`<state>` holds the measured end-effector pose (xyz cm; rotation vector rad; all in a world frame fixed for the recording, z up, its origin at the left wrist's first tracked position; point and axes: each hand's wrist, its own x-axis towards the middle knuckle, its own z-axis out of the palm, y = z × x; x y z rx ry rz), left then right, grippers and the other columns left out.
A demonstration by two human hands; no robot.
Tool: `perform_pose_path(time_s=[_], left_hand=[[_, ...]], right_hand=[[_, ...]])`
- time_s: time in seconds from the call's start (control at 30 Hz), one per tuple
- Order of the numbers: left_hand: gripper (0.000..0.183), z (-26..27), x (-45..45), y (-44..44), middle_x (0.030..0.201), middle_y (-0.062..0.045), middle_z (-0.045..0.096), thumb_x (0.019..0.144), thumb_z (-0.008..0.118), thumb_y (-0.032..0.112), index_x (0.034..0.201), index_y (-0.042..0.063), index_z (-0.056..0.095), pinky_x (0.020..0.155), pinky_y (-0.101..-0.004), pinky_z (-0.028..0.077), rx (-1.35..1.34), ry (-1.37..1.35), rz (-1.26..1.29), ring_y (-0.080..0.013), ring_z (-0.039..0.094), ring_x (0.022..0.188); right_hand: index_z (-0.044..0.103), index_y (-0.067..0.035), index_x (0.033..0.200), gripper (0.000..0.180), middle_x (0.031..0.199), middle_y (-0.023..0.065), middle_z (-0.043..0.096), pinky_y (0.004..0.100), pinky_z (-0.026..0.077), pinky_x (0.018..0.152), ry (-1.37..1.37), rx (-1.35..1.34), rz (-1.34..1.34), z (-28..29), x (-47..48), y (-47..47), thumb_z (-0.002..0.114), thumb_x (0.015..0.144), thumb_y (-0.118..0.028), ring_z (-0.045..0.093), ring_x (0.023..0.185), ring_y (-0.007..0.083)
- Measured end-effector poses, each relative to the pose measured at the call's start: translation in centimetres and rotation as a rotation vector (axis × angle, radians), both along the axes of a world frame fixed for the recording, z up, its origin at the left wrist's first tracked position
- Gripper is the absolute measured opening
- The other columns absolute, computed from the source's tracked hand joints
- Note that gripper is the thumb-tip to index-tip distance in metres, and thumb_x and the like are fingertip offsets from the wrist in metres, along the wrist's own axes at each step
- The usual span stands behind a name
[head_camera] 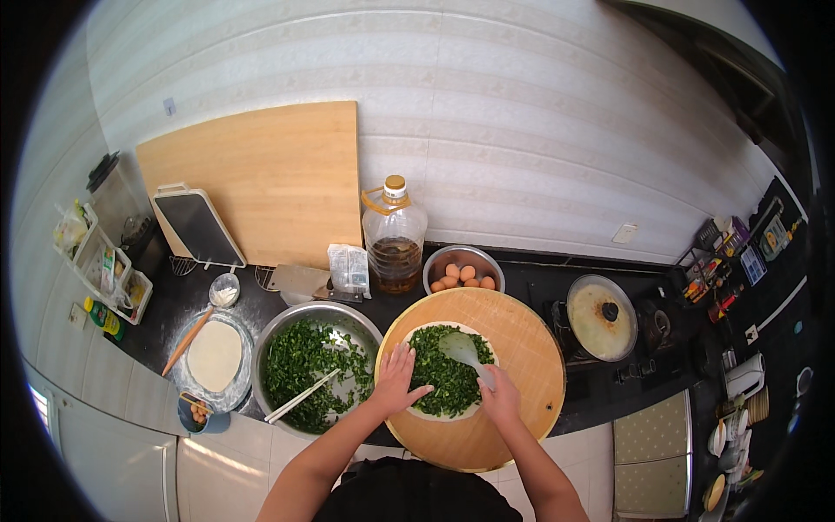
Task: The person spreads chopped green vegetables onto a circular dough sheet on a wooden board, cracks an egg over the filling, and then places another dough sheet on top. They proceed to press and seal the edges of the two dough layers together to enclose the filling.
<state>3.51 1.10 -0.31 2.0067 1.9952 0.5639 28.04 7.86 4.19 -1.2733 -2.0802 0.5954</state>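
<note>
A round wooden board (pixel 528 365) lies before me, bearing a thin round of dough (pixel 450 417) covered with chopped greens (pixel 440 375). My right hand (pixel 500 395) grips the handle of a translucent rice paddle (pixel 460 349), whose blade rests on the greens. My left hand (pixel 395 382) is spread, palm down, at the left edge of the dough, holding nothing. Just left of the board stands a steel bowl (pixel 261 385) of chopped greens with chopsticks (pixel 303 395) lying across its rim. Farther left, a rolled dough round (pixel 214 355) and a rolling pin (pixel 188 342) lie on a floured surface.
Behind the board are a steel bowl of eggs (pixel 464 274) and a large oil bottle (pixel 394 241). A cleaver (pixel 300 280) lies behind the greens bowl. At right, a lidded pan (pixel 601 318) sits on the stove. A bucket (pixel 212 423) with eggs is at the counter's lower left edge.
</note>
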Motion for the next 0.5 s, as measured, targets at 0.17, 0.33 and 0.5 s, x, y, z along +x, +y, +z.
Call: perform_pose_path(time_s=[0.17, 0.33, 0.5], left_hand=[[0.097, 0.1, 0.0, -0.4, 0.154, -0.024, 0.014, 0.085, 0.054, 0.061, 0.146, -0.005, 0.019, 0.115, -0.0503, 0.006, 0.003, -0.044, 0.001, -0.0383, 0.006, 0.145], [0.098, 0.2, 0.3, -0.3, 0.154, -0.024, 0.014, 0.085, 0.054, 0.061, 0.147, -0.004, 0.018, 0.115, -0.0505, 0.006, -0.015, -0.039, -0.002, -0.0393, 0.006, 0.144], [0.098, 0.1, 0.2, -0.3, 0.154, -0.024, 0.014, 0.085, 0.054, 0.062, 0.147, -0.004, 0.018, 0.115, -0.0506, 0.006, -0.009, -0.046, -0.006, -0.0394, 0.007, 0.144]], right_hand=[[0.056, -0.008, 0.116, 0.034, 0.104, 0.0153, 0.063, 0.0373, 0.052, 0.071, -0.012, -0.021, 0.000, 1.0, 1.2, -1.7, 0.067, 0.085, -0.017, 0.065, 0.084, 0.0341], [0.057, -0.008, 0.115, 0.033, 0.102, 0.0164, 0.064, 0.0378, 0.052, 0.072, 0.052, -0.108, -0.102, 1.6, 0.8, -1.2, 0.067, 0.085, -0.016, 0.066, 0.084, 0.0340], [0.057, -0.008, 0.115, 0.032, 0.103, 0.0168, 0.064, 0.0377, 0.052, 0.073, 0.083, -0.034, -0.058, 0.6, 0.8, -1.1, 0.067, 0.085, -0.015, 0.066, 0.086, 0.0330]])
